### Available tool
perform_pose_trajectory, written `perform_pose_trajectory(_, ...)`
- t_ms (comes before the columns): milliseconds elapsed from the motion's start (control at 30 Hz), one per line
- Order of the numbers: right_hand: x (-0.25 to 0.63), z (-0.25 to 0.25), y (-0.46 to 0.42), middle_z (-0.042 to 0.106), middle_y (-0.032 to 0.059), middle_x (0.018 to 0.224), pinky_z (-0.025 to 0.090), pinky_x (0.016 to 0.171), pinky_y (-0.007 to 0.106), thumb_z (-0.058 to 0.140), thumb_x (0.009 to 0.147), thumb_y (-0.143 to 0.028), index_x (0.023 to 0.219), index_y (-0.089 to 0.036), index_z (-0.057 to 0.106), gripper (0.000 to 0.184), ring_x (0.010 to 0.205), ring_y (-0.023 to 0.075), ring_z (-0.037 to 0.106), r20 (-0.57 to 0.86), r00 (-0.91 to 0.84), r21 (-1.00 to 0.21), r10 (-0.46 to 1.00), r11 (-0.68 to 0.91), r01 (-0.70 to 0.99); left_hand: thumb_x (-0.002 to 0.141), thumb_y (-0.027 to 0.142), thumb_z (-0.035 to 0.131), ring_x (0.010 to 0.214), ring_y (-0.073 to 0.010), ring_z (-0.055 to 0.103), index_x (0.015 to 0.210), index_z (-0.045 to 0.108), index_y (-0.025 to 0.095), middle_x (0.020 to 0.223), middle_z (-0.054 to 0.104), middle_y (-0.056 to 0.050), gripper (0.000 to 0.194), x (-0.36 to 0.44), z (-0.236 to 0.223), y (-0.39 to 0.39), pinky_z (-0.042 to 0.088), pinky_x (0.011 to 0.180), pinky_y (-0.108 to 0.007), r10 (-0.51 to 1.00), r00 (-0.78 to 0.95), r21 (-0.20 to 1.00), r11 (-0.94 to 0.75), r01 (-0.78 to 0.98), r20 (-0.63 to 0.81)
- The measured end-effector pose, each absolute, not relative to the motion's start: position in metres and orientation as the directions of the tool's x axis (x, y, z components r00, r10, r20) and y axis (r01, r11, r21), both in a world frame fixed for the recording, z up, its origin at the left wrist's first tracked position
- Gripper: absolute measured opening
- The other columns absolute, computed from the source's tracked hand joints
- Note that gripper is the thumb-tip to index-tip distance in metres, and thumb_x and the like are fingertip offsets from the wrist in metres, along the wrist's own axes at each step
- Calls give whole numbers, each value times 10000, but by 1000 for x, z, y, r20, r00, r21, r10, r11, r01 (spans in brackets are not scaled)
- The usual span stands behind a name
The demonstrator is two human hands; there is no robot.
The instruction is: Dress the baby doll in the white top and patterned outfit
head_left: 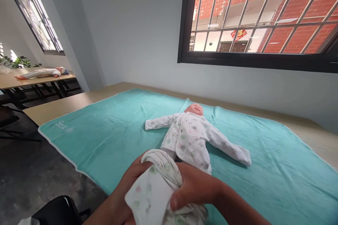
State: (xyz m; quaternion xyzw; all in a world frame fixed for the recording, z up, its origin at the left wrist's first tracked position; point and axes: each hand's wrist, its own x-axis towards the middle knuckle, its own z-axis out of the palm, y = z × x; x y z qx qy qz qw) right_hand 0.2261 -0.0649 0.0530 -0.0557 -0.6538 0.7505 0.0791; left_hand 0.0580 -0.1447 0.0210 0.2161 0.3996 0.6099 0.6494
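Observation:
A baby doll (194, 109) lies on its back on a turquoise blanket (111, 126), its head toward the wall. It wears a white printed wrap top (188, 137) with both sleeves stretched out sideways. In front of its lower end, white printed baby pants (150, 193) are bunched up in my two hands. My left hand (133, 175) is closed round the left side of the gathered cloth, its fingers mostly hidden. My right hand (194, 184) grips the right side, thumb pressed on top. The doll's legs are mostly hidden behind the cloth and hands.
The blanket covers most of a wooden table (97, 96) against the wall. A barred window (258, 17) is above. At lower left stands a black chair (58, 211). Another doll (44, 73) lies on a far table (10, 81) at left.

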Motion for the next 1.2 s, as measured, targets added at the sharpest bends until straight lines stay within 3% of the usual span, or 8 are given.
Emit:
perform_pose_trajectory(133,226,48,-64,696,12,857,483,862,343,836,627,-359,944,-181,725,380,885,212,629,-134,-951,-981,280,-171,88,669,300,781,644,-175,606,864,664,159,714,646,-14,268,51,20,-150,478,622,-269,980,-28,820,147,-553,-195)
perform_pose_trajectory(233,224,36,-66,691,37,802,490,800,339,753,715,-342,886,-136,711,270,787,192,636,-159,-861,-924,483,-379,-42,597,332,853,821,-247,633,1123,629,191,890,673,-53,589,44,28,-160,492,720,-313,980,158,886,176,-429,-118)
perform_pose_trajectory(367,218,32,-72,692,39,770,491,775,339,737,716,-355,903,-143,698,285,764,200,640,-220,-753,-893,621,-439,-101,460,125,886,969,-302,606,1293,529,249,959,679,-48,914,44,44,-168,489,808,-355,967,229,966,160,-201,-112)
perform_pose_trajectory(533,214,36,-78,699,53,809,485,786,350,717,759,-449,963,-145,697,367,787,208,640,-176,-745,-924,644,-369,-100,615,142,757,914,-257,608,1100,624,199,950,679,-27,505,56,43,-161,492,771,-310,990,-38,986,135,-94,-139)
perform_pose_trajectory(700,217,54,-79,684,38,993,474,837,325,788,689,-429,1153,-189,656,539,970,227,611,1,-938,-988,347,-145,-55,643,101,611,631,-146,522,748,611,174,640,572,36,129,60,29,-157,421,555,-212,941,-297,977,112,-183,-163)
perform_pose_trajectory(867,219,58,-76,668,6,1007,464,857,319,848,600,-315,1151,-231,660,588,975,220,593,-19,-962,-998,273,-60,3,660,180,668,580,-133,534,771,578,198,646,576,49,145,63,34,-162,416,524,-216,930,-245,871,130,-473,-272)
perform_pose_trajectory(1000,216,45,-76,677,14,879,471,779,312,731,752,-321,1135,-196,664,408,818,177,607,-43,-931,-985,363,-169,-20,668,197,690,609,-153,584,875,626,190,757,653,19,217,63,41,-168,458,557,-246,923,-232,858,163,-487,-307)
perform_pose_trajectory(1200,215,38,-77,687,45,955,483,824,340,741,744,-361,1078,-169,669,392,906,216,625,-74,-892,-983,445,-182,-9,628,197,729,780,-213,659,1049,663,196,906,714,-18,427,64,44,-180,483,614,-252,905,-280,867,160,-472,-319)
